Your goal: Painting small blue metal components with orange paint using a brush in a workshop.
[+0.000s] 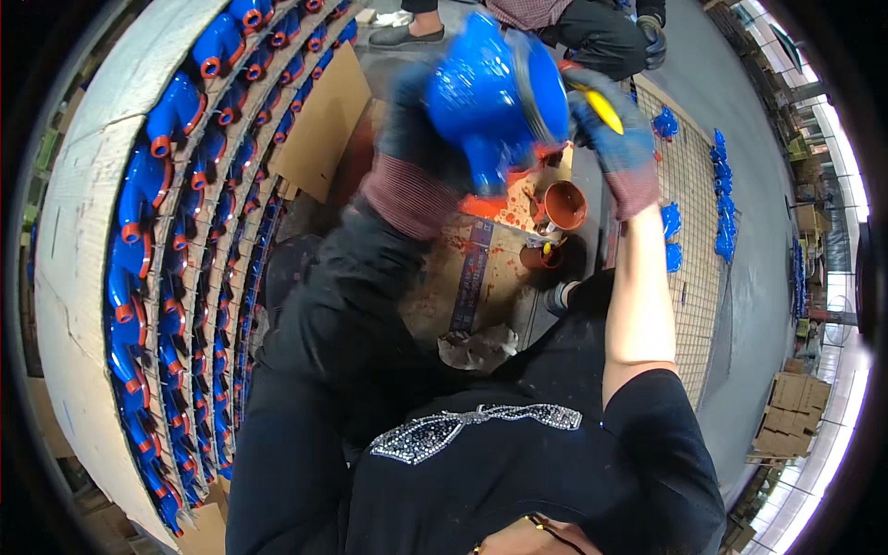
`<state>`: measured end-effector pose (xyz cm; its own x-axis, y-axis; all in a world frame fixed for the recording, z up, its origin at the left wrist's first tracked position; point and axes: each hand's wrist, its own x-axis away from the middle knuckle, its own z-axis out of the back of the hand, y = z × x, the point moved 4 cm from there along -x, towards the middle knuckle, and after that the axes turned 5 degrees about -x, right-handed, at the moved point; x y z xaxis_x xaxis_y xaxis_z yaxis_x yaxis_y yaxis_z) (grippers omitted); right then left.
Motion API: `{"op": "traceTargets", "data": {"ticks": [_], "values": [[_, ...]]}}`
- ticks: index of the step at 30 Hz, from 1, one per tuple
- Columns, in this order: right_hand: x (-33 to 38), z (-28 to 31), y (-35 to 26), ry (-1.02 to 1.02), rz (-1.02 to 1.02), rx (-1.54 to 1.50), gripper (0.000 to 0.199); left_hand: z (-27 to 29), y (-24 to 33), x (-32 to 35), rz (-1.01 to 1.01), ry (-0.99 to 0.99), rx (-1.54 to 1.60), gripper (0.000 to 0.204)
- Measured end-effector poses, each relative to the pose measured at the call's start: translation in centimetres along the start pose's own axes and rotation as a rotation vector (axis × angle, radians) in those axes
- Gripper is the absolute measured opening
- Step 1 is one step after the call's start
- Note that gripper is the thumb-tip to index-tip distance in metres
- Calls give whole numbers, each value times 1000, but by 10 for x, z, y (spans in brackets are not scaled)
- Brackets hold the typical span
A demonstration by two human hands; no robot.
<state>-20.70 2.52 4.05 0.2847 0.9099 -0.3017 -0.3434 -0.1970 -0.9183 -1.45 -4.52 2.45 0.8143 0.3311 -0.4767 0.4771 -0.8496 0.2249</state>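
Observation:
A glossy blue metal housing [472,92] with a round ringed opening and a short spout is held up in front of me, blurred by motion. My left hand [407,139], in a dark glove with a reddish knit cuff, grips it from the left side. In a similar glove, my right hand [624,148] is closed around a yellow-handled paintbrush [603,109] close to the housing's ringed side. The brush's bristles cannot be made out. Below stand a pot of red paint [566,205] and a smaller pot [541,256] with a yellow piece in it.
Racks of blue housings with red-painted rims [139,194] rise on my left. Red-splattered cardboard [499,268] covers the floor ahead. At right, a wire mesh [694,305] carries more blue pieces [723,203]. Another person [592,37] sits opposite; cardboard boxes [791,412] stand far right.

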Motion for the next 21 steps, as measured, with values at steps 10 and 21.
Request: {"op": "traceTargets", "data": {"ticks": [10,21], "values": [[-27,-56,141,-228,-324,303,34,2,77,2,-454,157,-353,69],[5,-45,125,-189,-405,278,26,25,70,23,-370,426,-298,53]]}}
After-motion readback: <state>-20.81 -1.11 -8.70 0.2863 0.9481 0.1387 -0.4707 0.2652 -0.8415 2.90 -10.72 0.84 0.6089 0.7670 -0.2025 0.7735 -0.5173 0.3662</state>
